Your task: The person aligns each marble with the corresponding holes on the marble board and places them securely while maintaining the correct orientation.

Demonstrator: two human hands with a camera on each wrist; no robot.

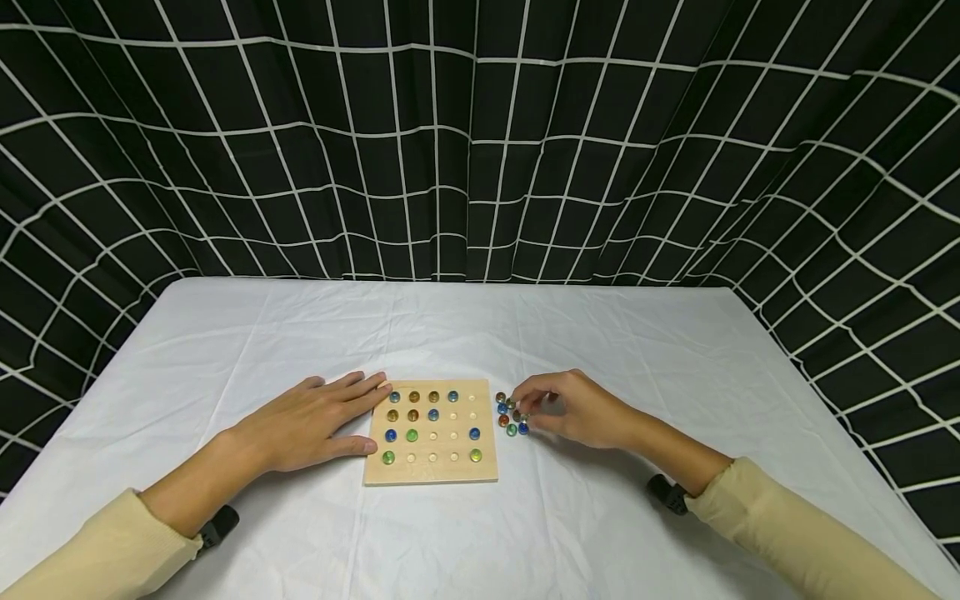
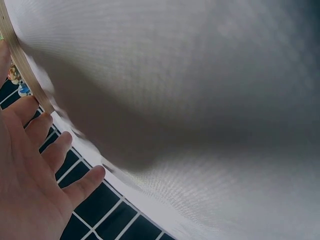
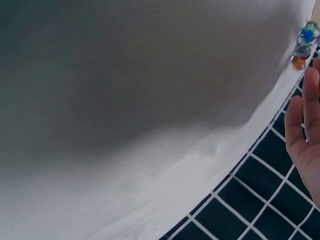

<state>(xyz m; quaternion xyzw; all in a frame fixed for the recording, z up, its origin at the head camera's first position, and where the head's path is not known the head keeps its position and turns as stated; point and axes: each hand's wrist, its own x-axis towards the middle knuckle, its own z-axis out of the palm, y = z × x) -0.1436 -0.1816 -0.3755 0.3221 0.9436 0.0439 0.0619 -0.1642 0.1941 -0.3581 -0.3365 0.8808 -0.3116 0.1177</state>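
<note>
A pale wooden board (image 1: 442, 473) with rows of shallow holes lies on the table. Glass marbles fill part of it, mostly the left and top holes, in blue, green and amber. My left hand (image 1: 318, 423) rests at the board's left side, fingers spread, fingertips and thumb touching its edge. Just right of the board lies a small cluster of loose marbles (image 1: 503, 408). My right hand (image 1: 581, 408) is over that cluster, with bent fingers and thumb among the marbles. Whether a marble is pinched there is unclear. The right wrist view shows some marbles (image 3: 299, 62) near its fingertips.
A white cloth (image 1: 600, 333) with light creases covers the table. Behind and at both sides hangs a black curtain (image 1: 465, 167) with a white grid. Each wrist wears a dark device, such as the right wrist's one (image 1: 667, 494).
</note>
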